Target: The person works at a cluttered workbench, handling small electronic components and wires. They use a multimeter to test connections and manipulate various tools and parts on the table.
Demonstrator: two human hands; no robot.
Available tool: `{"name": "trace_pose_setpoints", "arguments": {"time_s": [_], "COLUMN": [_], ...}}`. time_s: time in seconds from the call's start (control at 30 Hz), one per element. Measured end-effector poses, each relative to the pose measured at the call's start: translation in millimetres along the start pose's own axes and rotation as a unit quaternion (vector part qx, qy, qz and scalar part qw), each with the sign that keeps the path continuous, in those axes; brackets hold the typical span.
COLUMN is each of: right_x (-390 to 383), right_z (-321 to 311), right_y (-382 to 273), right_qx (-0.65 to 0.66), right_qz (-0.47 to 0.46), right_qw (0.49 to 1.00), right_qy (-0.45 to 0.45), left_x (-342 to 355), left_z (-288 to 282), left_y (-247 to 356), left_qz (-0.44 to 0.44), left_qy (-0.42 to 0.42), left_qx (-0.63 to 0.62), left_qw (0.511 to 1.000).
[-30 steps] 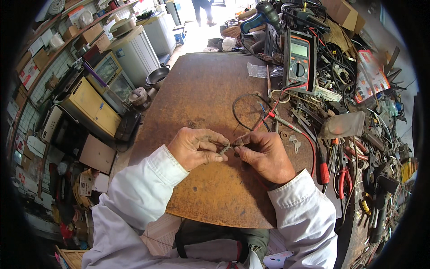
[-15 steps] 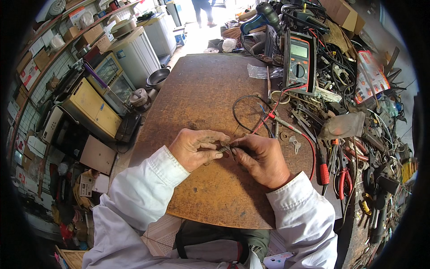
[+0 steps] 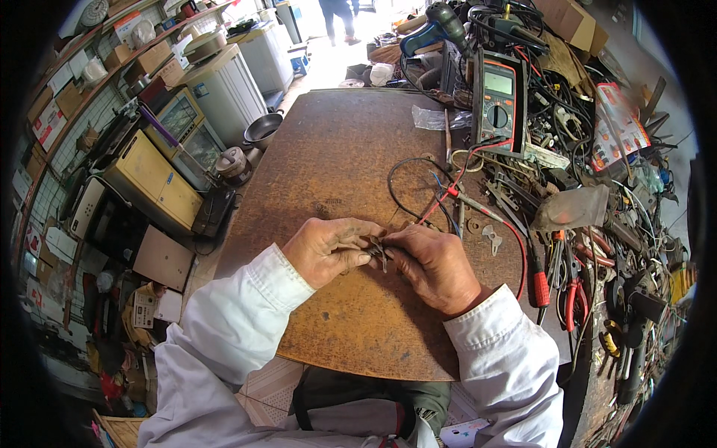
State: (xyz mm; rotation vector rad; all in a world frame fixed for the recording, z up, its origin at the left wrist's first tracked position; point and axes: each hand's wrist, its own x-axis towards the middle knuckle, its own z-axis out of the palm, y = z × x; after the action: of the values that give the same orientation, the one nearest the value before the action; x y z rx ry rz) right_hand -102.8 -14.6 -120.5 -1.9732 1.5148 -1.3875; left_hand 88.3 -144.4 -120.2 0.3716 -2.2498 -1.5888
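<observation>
Above the worn brown tabletop (image 3: pixel 358 321), both hands meet around a small dark metal part (image 3: pixel 378 252). My left hand (image 3: pixel 328 250) pinches it from the left, thumb below and fingers above. From the other side my right hand (image 3: pixel 433 265) closes thumb and forefinger on it. A thin bit of the part sticks down between the fingertips; its exact kind is too small to tell. Just beyond the right hand lie a red test lead (image 3: pixel 485 210) and a looped black lead (image 3: pixel 390 183). Flat metal pieces (image 3: pixel 491 240) lie right of that hand.
A multimeter (image 3: pixel 497 104) stands at the back right, near a blue heat gun (image 3: pixel 433 31). Tools and cables heap along the right, among them red-handled pliers (image 3: pixel 573 305) and a red-handled screwdriver (image 3: pixel 541 287). Cabinets (image 3: pixel 153 179) and shelves line the left; a person's legs (image 3: pixel 340 19) show far off.
My fingertips have shifted slightly around the small metal part, and its thin bit now points down more plainly between them. The right hand has moved down a little.
</observation>
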Motion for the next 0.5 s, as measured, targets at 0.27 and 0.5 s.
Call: {"name": "trace_pose_setpoints", "arguments": {"time_s": [0.27,0.5], "right_x": [-5,-4], "right_z": [8,10], "right_y": [4,-1], "right_qx": [-0.047,-0.065], "right_qz": [0.009,-0.005], "right_qw": [0.999,0.998], "right_qy": [-0.01,0.019], "left_x": [-2,1], "left_z": [4,13], "left_y": [0,16], "left_qz": [-0.019,-0.053], "left_qy": [-0.009,0.015], "left_qx": [-0.006,-0.016], "left_qw": [1.0,0.998]}}
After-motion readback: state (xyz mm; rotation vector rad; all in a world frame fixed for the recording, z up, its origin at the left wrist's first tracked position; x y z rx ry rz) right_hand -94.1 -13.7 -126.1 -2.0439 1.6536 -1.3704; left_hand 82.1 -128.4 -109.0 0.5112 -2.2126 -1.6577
